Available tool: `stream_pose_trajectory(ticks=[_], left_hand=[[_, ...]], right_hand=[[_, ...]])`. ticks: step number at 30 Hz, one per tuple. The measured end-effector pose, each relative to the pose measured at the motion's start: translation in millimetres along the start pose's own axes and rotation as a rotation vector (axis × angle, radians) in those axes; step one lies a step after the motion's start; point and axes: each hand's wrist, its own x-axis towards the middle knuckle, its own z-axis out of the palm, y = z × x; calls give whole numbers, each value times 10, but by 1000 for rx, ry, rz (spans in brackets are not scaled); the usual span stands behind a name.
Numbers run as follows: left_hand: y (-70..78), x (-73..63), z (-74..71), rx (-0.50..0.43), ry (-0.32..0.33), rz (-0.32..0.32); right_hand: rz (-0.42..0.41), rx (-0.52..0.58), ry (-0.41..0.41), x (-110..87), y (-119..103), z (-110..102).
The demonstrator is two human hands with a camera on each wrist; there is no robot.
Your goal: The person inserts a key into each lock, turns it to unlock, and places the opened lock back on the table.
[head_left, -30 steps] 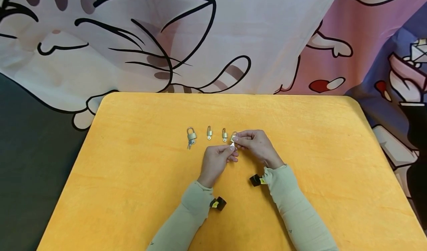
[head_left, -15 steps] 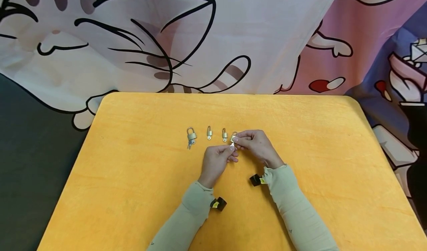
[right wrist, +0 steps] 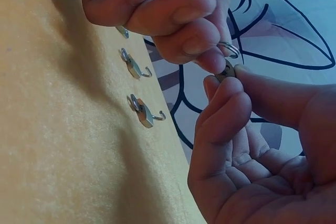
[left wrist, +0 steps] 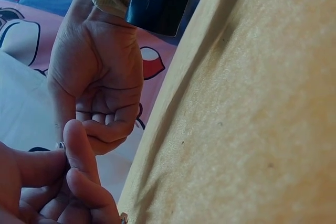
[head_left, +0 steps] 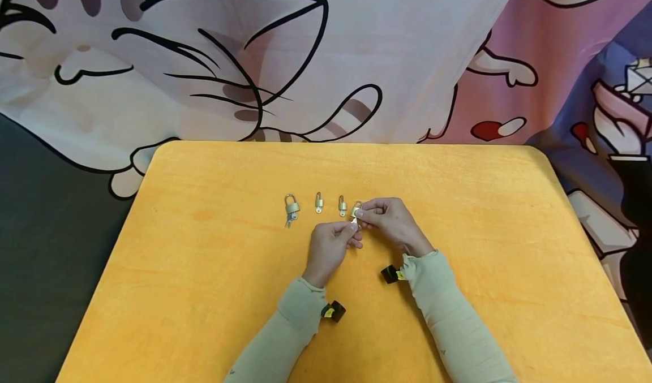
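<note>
In the head view my right hand [head_left: 389,222] pinches a small brass padlock [head_left: 356,209] between thumb and fingers, its shackle pointing away. My left hand [head_left: 331,247] pinches a small key [head_left: 354,220] right at the padlock's near end. The right wrist view shows the padlock body [right wrist: 226,71] between the right thumb and fingertip, with a metal ring [right wrist: 229,50] at the left fingers. Fingers mostly hide the key there. In the left wrist view, the left thumb and index finger [left wrist: 79,148] press together, with a sliver of metal showing between them.
Left of the hands, a larger padlock [head_left: 292,206] with keys and two smaller padlocks, one left [head_left: 318,202] and one right [head_left: 342,206], lie in a row on the yellow table [head_left: 204,292]. A cartoon-print cloth [head_left: 407,60] hangs behind the table's far edge.
</note>
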Motion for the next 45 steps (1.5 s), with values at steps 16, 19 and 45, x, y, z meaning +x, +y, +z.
stream_pose_trajectory(ticks=[16, 19, 45], left_hand=[[-15, -11, -9, 73, 19, 69], [-6, -19, -1, 122, 44, 74], [43, -13, 21, 318, 116, 216]], right_hand=[[-12, 30, -31, -6, -18, 18], [-22, 24, -33, -8, -17, 15], [-2, 55, -20, -18, -19, 33]])
